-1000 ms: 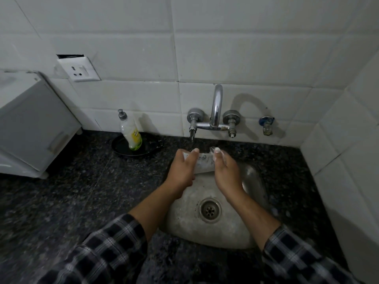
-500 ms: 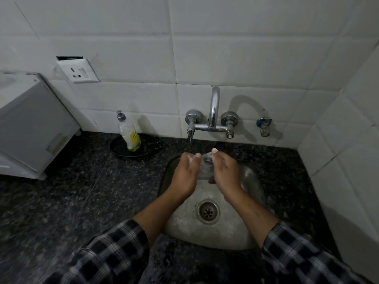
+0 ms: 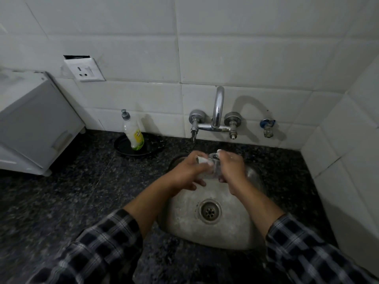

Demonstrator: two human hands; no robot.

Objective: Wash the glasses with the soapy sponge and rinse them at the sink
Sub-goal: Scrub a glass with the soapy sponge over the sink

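A person scrubs a glass [image 3: 214, 168] over a steel sink [image 3: 225, 234], just below the tap [image 3: 217, 111] and a little toward the viewer. The right hand [image 3: 232, 168], on the tap's right, curls its fingers round the glass. The left hand [image 3: 187, 172], on the tap's left, pinches a white sponge [image 3: 202, 160] against the glass's side. The hands nearly meet with the glass between them, so neither is plainly nearer. The glass's long axis seems to run from the tap toward the person, though blur leaves that unsure. Whether water is running cannot be told. Rinsing would likely mean carrying the glass left and back, under the tap's side spout [image 3: 193, 137]. A soap bottle [image 3: 133, 133] stands left of the tap.
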